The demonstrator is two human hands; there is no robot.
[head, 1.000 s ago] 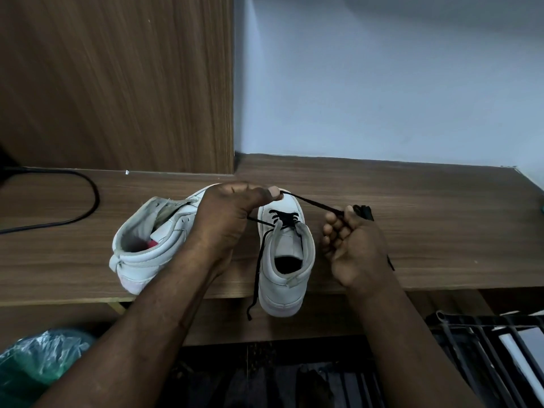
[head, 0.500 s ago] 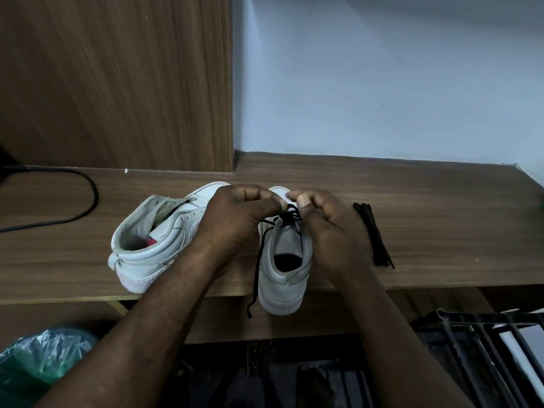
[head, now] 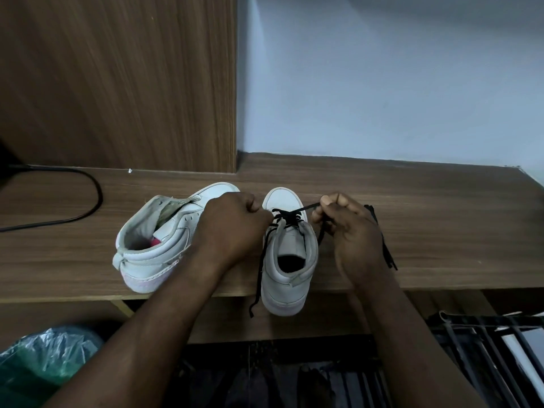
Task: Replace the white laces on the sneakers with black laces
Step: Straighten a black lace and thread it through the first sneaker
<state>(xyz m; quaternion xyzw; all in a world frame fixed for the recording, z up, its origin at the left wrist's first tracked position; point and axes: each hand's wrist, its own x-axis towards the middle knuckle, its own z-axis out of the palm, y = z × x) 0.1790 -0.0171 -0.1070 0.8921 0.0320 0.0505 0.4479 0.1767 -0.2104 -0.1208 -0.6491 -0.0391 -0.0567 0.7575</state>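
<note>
White against the wooden shelf (head: 441, 219), the tipped sneaker (head: 164, 240) lies on its side; beside it the left hand (head: 232, 228) curls at the upright sneaker (head: 290, 242), its hold unclear, while the black lace (head: 290, 215) threaded there, probably light and limp, seems best taken near its tip, where the right hand (head: 350, 231) pinches it.

Dim, cool indoor light, wall (head: 382, 83) upper right brightest, fading to grey at top, soft weak shadows on shelf (head: 441, 219), area below shelf near black, lace (head: 258, 275) sharp vs white, slight softness overall, wide-angle bend at edges, bag (head: 44, 357) lower left blurry
</note>
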